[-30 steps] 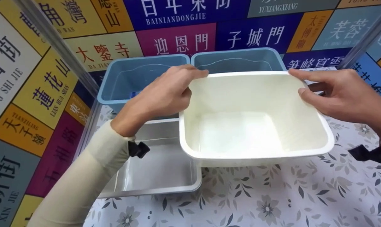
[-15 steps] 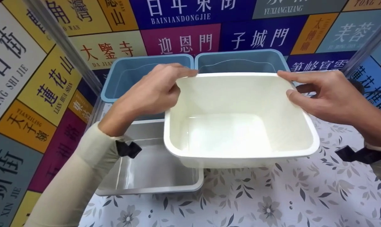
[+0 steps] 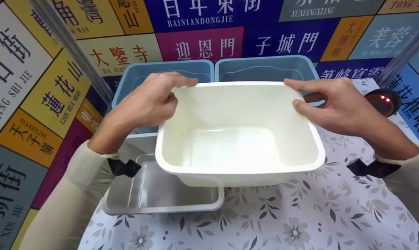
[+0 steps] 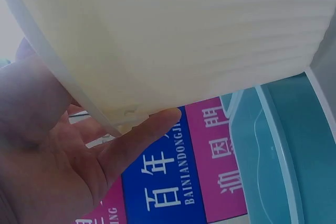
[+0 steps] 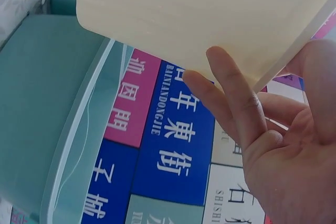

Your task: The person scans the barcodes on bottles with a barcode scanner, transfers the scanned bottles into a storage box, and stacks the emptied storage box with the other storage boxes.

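A cream plastic bin point(image 3: 237, 107) is held in the air, tilted so that its bare inside faces the head camera. My left hand point(image 3: 143, 100) grips its far left corner, and my right hand point(image 3: 338, 104) pinches the rim at the far right corner, thumb inside. Fingers of the right hand point(image 5: 273, 145) lie against the bin's outer wall in the right wrist view. The left wrist view has the left hand point(image 4: 68, 156) at the bin's corner from below. Under the bin's left part stands a grey bin point(image 3: 174, 209), partly covered by it.
Two blue bins, a left one point(image 3: 168, 63) and a right one point(image 3: 265, 59), stand side by side at the back. A black device point(image 3: 384, 102) with red lights is at the right. Printed panels rise behind and at the sides of the flower-patterned tablecloth point(image 3: 296, 222).
Both hands have carried the cream bin to the left, further over the grey bin. The black device at the right has come out from behind the right hand.
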Demonstrator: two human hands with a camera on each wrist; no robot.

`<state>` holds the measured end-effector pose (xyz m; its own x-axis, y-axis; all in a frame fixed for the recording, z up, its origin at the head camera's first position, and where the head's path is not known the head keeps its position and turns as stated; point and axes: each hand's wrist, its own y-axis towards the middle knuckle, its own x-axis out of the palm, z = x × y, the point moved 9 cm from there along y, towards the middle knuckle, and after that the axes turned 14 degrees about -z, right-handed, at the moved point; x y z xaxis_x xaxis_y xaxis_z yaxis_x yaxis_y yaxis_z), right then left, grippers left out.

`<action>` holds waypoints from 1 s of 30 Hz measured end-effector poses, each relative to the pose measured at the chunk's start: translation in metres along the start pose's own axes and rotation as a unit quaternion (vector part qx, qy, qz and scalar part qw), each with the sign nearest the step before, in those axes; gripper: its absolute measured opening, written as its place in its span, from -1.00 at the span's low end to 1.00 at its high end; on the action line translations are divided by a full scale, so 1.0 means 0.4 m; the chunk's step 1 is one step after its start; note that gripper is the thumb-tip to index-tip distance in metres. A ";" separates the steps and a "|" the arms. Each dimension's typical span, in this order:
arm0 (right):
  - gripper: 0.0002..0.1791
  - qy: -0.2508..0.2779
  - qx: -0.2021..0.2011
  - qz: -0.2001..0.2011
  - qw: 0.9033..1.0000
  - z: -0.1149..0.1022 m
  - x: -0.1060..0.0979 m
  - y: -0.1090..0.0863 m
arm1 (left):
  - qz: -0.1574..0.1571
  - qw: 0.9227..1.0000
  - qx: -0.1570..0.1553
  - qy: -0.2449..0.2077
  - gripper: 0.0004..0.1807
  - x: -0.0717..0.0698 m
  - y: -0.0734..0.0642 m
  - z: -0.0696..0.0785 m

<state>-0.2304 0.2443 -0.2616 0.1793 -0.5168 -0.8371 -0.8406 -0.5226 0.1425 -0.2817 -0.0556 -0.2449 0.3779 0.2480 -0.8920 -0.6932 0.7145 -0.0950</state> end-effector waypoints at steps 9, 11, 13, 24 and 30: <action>-0.51 0.054 -0.007 0.033 0.998 -0.037 0.029 0.037 | 0.009 0.999 -0.031 -0.019 -0.24 -0.014 -0.052 -0.046; -0.53 0.066 -0.008 0.038 0.997 -0.044 0.034 0.045 | 0.011 0.999 -0.034 -0.020 -0.25 -0.019 -0.064 -0.052; -0.54 0.079 -0.004 0.037 0.996 -0.048 0.042 0.054 | 0.010 0.999 -0.037 -0.022 -0.26 -0.023 -0.075 -0.058; -0.55 0.106 -0.008 0.036 0.994 -0.078 0.083 0.093 | 0.011 0.997 -0.069 -0.026 -0.28 -0.031 -0.133 -0.105; -0.54 0.117 -0.006 0.033 0.993 -0.098 0.112 0.110 | 0.016 0.996 -0.082 -0.033 -0.28 -0.039 -0.156 -0.131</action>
<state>-0.2393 0.1716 -0.2721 0.2387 -0.6922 -0.6811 -0.8485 -0.4898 0.2004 -0.2763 -0.1382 -0.2483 0.3896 0.3149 -0.8655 -0.7947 0.5898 -0.1431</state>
